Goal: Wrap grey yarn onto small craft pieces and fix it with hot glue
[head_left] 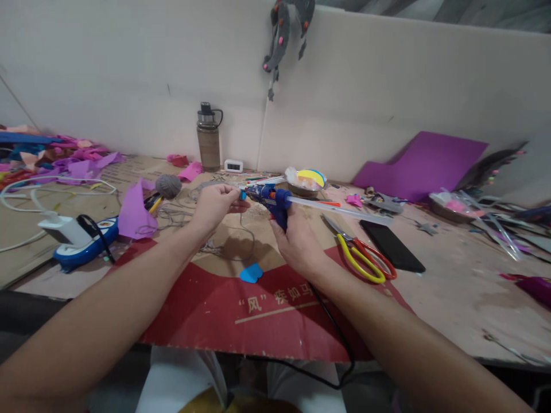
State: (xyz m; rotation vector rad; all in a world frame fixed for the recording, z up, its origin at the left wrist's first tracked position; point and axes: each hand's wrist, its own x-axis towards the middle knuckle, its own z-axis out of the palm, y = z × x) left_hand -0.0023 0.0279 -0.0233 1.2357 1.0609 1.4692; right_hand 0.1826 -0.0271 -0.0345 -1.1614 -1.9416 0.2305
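Note:
My right hand (pixel 297 236) grips the handle of a blue hot glue gun (pixel 278 202), and a long clear glue stick (pixel 344 211) sticks out of its back end. The gun's nozzle points left, up against a small blue piece (pixel 243 195) pinched in the fingertips of my left hand (pixel 218 202). Whether nozzle and piece touch, I cannot tell. Grey yarn (pixel 247 229) hangs and lies in loops below the left fingers. On the red and brown cardboard (pixel 202 321) under my hands lies a blue heart-shaped cutout (pixel 251 273).
Scissors (pixel 361 255) with red and yellow handles and a black phone (pixel 391 245) lie to the right. A blue power strip (pixel 88 246) with a white charger stands left, near purple felt (pixel 136 212) and a yarn ball (pixel 168 186). Behind are a water bottle (pixel 209 140) and a bowl (pixel 307 186).

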